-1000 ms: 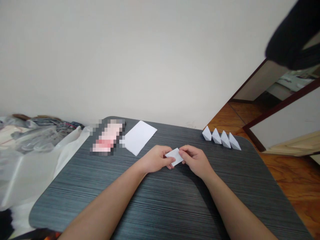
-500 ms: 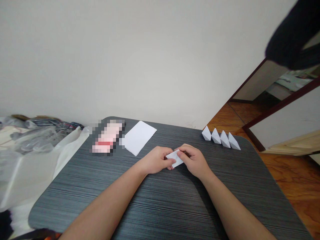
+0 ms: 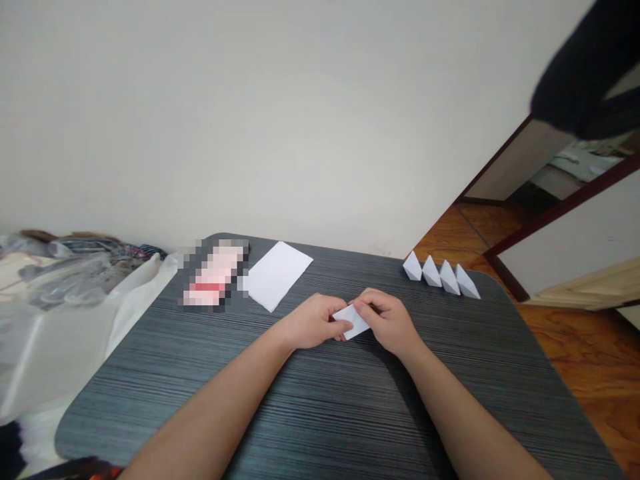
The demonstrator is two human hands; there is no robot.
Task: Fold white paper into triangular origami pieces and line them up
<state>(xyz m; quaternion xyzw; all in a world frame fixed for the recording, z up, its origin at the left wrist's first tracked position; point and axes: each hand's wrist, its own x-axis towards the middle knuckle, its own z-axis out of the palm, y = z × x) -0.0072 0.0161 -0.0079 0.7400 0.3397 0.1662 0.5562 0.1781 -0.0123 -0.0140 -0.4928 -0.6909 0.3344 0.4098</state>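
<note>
A small folded piece of white paper (image 3: 356, 323) is held between my two hands above the middle of the dark table. My left hand (image 3: 315, 322) pinches its left side, thumb on top and fingers beneath. On the other side, my right hand (image 3: 389, 321) grips the upper right part, with the thumb pressed on its face. The fingers under the paper are mostly hidden. Further back to the left lies a stack of white paper (image 3: 280, 275). Several folded white paper shapes (image 3: 441, 276) with pointed tips stand in a row at the back right.
A pixelated flat object (image 3: 215, 273) lies at the back left of the striped dark table (image 3: 320, 413). Clear plastic bags (image 3: 70, 287) are heaped left of the table. A pale wall (image 3: 280, 120) rises behind it, and wooden floor (image 3: 575, 347) shows at right.
The folded paper has tilted slightly and its lower edge has shifted a little downward. Both hands keep their hold, with the right thumb slightly moved.
</note>
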